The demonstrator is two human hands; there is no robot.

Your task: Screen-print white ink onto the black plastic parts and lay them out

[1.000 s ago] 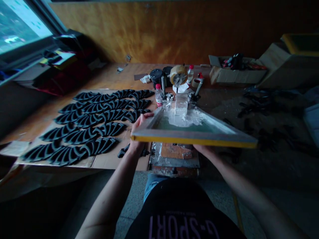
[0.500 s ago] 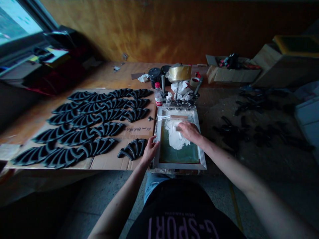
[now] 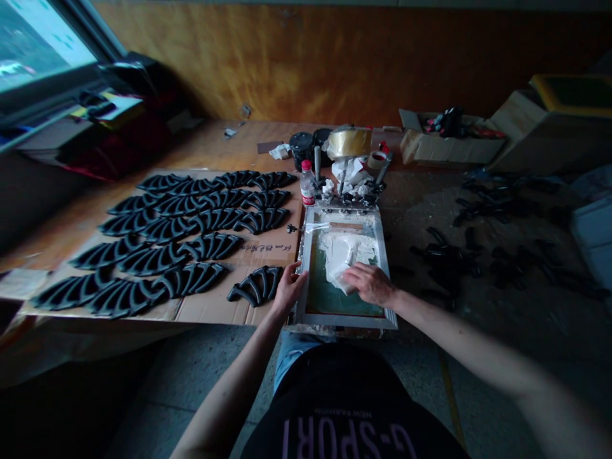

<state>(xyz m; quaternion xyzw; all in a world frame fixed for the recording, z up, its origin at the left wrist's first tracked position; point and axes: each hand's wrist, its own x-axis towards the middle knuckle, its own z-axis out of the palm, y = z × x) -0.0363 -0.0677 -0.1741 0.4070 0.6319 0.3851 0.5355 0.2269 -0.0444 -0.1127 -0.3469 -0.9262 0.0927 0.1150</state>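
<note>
A screen-printing frame (image 3: 388, 290) with a metal rim and green mesh lies flat before me. White ink (image 3: 340, 252) is spread thickly over the middle of its mesh. My left hand (image 3: 289, 287) grips the left side of the rim, thumb on top. Over the lower right part of the ink, my right hand (image 3: 370, 284) is closed on a small scraper, mostly hidden by the fingers and smeared white. A thin wooden strip (image 3: 345, 227) lies across the top of the mesh. Beside my left hand is a black fan-shaped ribbed part (image 3: 257, 285) on cardboard.
Rows of similar black parts (image 3: 162, 223) cover the cardboard at left. Behind the frame stand a red-capped bottle (image 3: 306, 185), black tubs (image 3: 301, 148), a tape roll (image 3: 377, 159) and crumpled paper (image 3: 351, 172). Dark parts (image 3: 442, 255) lie at right; an open carton (image 3: 452, 146) sits behind.
My right hand has drawn toward me, pulling the white ink lower on the mesh. My left hand stays on the rim. The view has shifted slightly.
</note>
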